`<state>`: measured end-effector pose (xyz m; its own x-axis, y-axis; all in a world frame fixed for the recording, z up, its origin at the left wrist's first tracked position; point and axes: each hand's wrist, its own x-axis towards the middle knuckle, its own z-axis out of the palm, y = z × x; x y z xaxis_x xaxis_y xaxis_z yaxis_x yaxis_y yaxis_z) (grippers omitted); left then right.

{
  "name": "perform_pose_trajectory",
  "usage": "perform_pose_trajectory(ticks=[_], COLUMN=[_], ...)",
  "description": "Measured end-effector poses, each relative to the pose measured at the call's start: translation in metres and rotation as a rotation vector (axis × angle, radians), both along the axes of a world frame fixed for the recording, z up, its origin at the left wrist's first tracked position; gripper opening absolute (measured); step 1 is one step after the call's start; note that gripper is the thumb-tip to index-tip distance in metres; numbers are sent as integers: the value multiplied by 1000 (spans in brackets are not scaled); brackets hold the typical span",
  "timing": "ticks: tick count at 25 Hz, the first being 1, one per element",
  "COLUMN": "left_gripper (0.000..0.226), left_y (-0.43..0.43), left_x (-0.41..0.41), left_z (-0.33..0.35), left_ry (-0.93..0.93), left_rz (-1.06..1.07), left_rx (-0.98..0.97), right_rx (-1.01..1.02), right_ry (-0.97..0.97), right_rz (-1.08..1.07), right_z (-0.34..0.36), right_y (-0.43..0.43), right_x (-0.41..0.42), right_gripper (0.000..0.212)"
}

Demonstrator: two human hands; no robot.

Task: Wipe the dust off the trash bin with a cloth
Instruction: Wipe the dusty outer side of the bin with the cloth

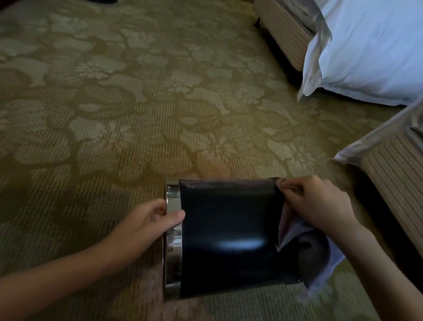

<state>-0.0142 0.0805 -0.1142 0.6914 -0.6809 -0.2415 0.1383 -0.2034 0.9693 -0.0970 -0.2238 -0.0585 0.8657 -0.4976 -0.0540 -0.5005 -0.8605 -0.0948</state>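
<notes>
left hand [150,222] curls round chrome rim [172,242] of glossy black cylindrical trash bin [231,234], sideways on patterned olive carpet [126,116] | right hand [317,202] pinches pale crumpled cloth [290,228] at its base end | step: wiping base, apparently | next: likely rotate bin, sweep side wall

One bin [231,234], one cloth [290,231], two hands [149,224] [317,202]

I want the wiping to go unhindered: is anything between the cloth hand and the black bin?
Nothing visible. The right hand holds the pale grey cloth directly against the right end of the black cylindrical trash bin, and the left hand grips its shiny metal rim. Only patterned carpet lies around it.
</notes>
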Motion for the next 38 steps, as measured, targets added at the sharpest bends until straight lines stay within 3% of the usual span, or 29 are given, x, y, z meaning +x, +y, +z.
perform_pose_trajectory(ticks=[4, 9, 11, 13, 17, 22, 25, 29, 33, 38], left_gripper=[21, 25, 29, 13, 23, 15, 19, 22, 19, 22], left_y=[-2, -1, 1, 2, 5, 7, 9, 9, 10, 10], left_x=[3, -2, -3, -4, -10, -12, -7, -5, -9, -9], left_z=[-2, -2, -1, 0, 5, 11, 15, 20, 23, 25], left_ry=[7, -35, -72, -48, -17, 6, 8, 13, -13, -81], left_rz=[-51, -41, -29, -59, -120, -146, -185, -256, -267, -235], left_rx=[48, 37, 66, 89, 117, 160, 170, 174, 162, 145], right_rx=[4, 63, 75, 33, -92, 293, 509, 741, 1111, 1141], right_ry=[5, -29, -13, -5, 86, 8, -120, -299, -458, -653], right_rz=[-7, 449, 496, 385, -14, -90, -124, -167, -297, -271], right_z=[8, -7, -4, -5, 2, 16, 8, 6, 12, 7], right_y=[21, 146, 161, 133, 36, -3, -8, -11, 3, 8], right_x=[-7, 48, 56, 49, 8, -31, -32, -31, -38, -37], right_gripper=[26, 24, 22, 25, 33, 20, 33, 10, 22, 29])
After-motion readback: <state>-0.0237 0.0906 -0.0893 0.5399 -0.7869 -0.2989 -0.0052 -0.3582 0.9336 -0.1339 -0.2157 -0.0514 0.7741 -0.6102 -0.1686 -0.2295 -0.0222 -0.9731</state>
